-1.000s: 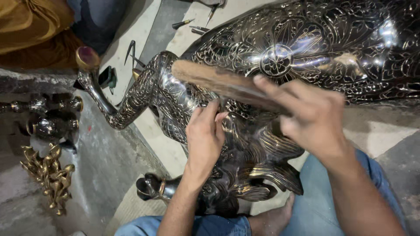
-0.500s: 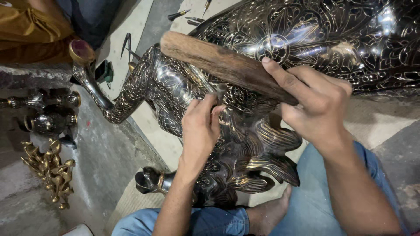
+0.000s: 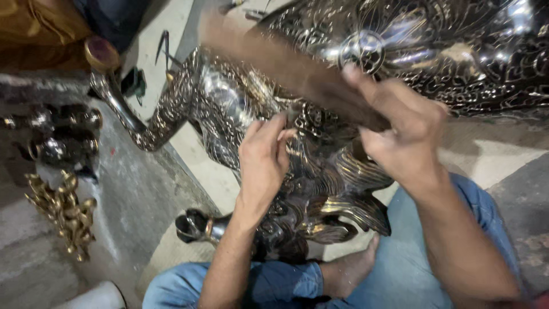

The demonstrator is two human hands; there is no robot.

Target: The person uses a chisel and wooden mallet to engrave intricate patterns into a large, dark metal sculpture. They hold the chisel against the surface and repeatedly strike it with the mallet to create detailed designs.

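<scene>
A large dark metal animal figure (image 3: 434, 51), engraved all over with shiny patterns, lies across my lap and the floor. Its bent leg (image 3: 171, 109) reaches left to a hoof (image 3: 100, 52). My right hand (image 3: 400, 131) grips a long brown wooden block (image 3: 286, 63) and holds it raised over the figure's chest; the block is blurred. My left hand (image 3: 264, 157) rests on the figure with its fingers pinched at a spot just under the block; whatever it pinches is too small to make out.
Small brass pieces (image 3: 60, 212) and dark metal parts (image 3: 57, 137) lie on the grey concrete at left. A person in ochre cloth (image 3: 34, 26) sits at top left. My jeans (image 3: 486, 229) and bare foot (image 3: 349, 272) are below the figure.
My right hand has lifted the wooden block up and to the left, and it now blurs. My left hand keeps its place on the figure. The view has shifted slightly.
</scene>
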